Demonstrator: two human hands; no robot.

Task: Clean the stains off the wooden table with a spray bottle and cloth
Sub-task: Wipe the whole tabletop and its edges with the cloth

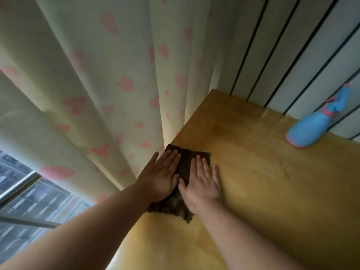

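Both palms lie flat on the dark cloth [185, 162], side by side. The left grip [161, 177] and the right grip [202, 185] each have straight, spread fingers, pressing down and pinching nothing. The cloth sits under them at the left edge of the table [272, 201], with the heart-print curtain [101, 90] just left of the left grip. The spray bottle [313, 127] stands on its base well to the right of the right grip and beyond it, near the slatted wall, and neither grip touches it. Thin green marks [284, 170] show on the wood right of the right grip, apart from the cloth.

The likely slips, as I judge them: a stroke leftward would carry the cloth off the edge and drag dirt onto the curtain. Flat palms hold it by friction alone, so it may bunch or slide out. The green marks stay if the wiping never reaches them.
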